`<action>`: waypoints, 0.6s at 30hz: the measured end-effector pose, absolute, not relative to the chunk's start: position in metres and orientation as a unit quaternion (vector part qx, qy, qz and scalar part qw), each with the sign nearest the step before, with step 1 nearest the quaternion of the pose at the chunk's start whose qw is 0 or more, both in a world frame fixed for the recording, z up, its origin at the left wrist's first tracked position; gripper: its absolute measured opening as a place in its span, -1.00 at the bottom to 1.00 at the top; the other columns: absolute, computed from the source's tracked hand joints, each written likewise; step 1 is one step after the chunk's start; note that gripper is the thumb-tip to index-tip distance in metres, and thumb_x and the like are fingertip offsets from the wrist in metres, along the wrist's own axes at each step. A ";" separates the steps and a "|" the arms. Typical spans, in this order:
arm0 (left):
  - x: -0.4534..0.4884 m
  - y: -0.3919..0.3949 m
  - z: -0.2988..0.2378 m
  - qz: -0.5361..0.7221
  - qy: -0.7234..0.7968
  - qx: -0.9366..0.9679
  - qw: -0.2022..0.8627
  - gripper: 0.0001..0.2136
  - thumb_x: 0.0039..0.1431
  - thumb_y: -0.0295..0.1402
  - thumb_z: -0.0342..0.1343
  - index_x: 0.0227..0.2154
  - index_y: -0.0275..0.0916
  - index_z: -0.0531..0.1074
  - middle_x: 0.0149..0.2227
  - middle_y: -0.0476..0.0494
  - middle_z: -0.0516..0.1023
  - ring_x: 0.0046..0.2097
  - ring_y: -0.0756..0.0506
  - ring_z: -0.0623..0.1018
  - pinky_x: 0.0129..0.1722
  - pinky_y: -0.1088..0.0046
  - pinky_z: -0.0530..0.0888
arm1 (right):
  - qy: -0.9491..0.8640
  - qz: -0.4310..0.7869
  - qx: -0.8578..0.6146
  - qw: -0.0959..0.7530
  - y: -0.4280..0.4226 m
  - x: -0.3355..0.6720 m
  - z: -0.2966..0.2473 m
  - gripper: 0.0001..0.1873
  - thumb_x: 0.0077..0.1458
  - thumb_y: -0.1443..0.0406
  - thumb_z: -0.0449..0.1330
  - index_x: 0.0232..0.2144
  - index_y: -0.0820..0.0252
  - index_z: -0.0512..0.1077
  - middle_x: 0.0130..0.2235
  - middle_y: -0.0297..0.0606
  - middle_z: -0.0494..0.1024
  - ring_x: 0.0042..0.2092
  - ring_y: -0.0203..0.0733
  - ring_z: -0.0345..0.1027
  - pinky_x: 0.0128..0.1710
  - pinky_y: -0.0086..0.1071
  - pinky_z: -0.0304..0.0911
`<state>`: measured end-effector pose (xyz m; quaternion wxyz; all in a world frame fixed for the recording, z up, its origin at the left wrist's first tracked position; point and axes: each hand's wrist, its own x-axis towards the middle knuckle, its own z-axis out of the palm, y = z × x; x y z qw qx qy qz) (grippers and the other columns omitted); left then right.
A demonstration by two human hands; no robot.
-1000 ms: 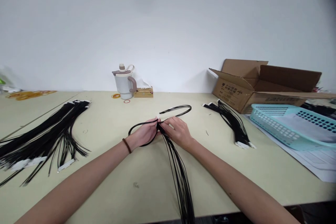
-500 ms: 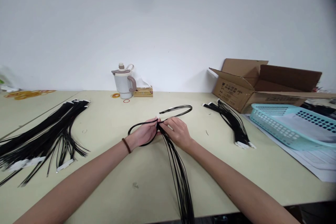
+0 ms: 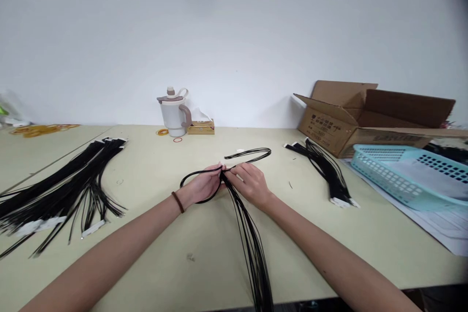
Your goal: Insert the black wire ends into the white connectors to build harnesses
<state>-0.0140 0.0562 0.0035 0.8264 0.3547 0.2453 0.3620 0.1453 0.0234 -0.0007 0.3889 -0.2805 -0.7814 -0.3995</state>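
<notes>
head view: the person's left hand (image 3: 204,185) pinches a bundle of black wires (image 3: 234,194) over the middle of the table (image 3: 153,263), and the right hand (image 3: 252,183) grips it just beside, fingers curled. loose strands (image 3: 263,278) trail to the near side; one loop (image 3: 188,176) shows on both sides of the left hand, a second loop (image 3: 269,152) beyond the right. a wire heap (image 3: 76,175) lies left; a smaller bunch (image 3: 328,173) lies right, near an open carton (image 3: 325,131).
</notes>
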 end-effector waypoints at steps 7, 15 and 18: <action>-0.014 0.053 0.005 0.366 0.237 0.349 0.829 -0.89 0.10 -0.52 0.01 -0.49 -0.30 0.39 -0.51 -0.01 0.39 -0.45 0.04 0.37 -0.43 0.51 0.26 | -0.789 -0.379 -0.276 0.398 0.024 0.145 -0.002 -0.87 0.06 0.47 0.12 -0.31 0.21 0.37 -0.49 -0.34 0.41 -0.39 -0.32 0.21 -0.39 -0.42 0.13; -0.013 0.058 0.002 0.423 0.224 0.341 0.809 -0.83 0.13 -0.56 -0.06 -0.48 -0.28 0.39 -0.45 -0.04 0.43 -0.42 0.04 0.39 -0.31 0.49 0.29 | -0.789 -0.068 -0.325 0.516 0.021 0.137 0.002 -0.81 0.14 0.40 0.04 -0.22 0.14 0.40 -0.28 -0.25 0.50 -0.24 -0.29 0.32 -0.25 -0.39 0.28; -0.012 0.060 0.002 0.426 0.224 0.346 0.805 -0.85 0.14 -0.52 -0.05 -0.47 -0.30 0.38 -0.42 -0.10 0.46 -0.39 0.00 0.42 -0.25 0.45 0.30 | -0.738 0.044 -0.358 0.570 0.016 0.136 0.010 -0.81 0.16 0.34 0.02 -0.23 0.12 0.41 -0.23 -0.24 0.51 -0.17 -0.26 0.36 -0.12 -0.32 0.29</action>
